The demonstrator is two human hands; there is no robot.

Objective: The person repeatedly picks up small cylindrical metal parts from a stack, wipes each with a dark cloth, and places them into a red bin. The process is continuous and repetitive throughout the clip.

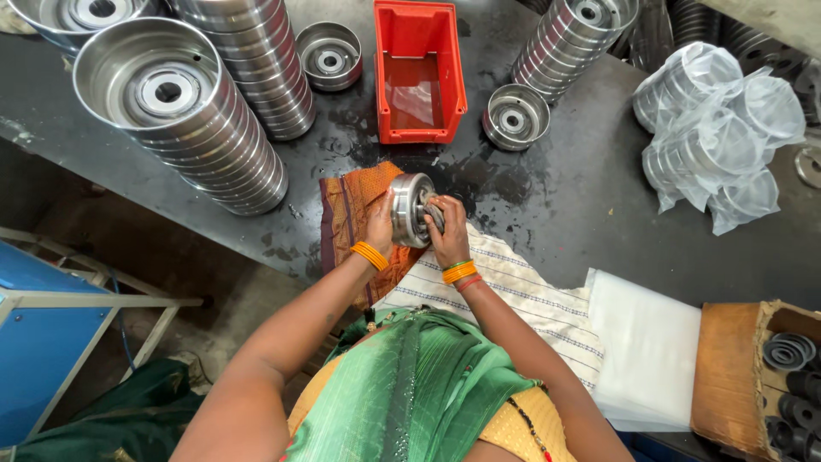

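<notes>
Left hand [381,224] and right hand [448,233] clamped together on a steel pulley [410,209], tilted above the orange cloth [349,214] near the table edge [256,248]; red bin [419,34] just beyond, stacked drums [205,128] well left.

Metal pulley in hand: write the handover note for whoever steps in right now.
Left hand: grips the metal pulley by its outer face, holding it on edge above the orange cloth.
Right hand: fingers pressed into the pulley's open side; what they hold there is hidden.
Around: red bin straight ahead on the dark table, two single pulleys beside it, stacks of pulleys to the left and behind, bagged pulleys to the right, clear bags near the right elbow.
Done: several pulleys already bagged.
Left: this pulley unbagged; the stacks too.
</notes>
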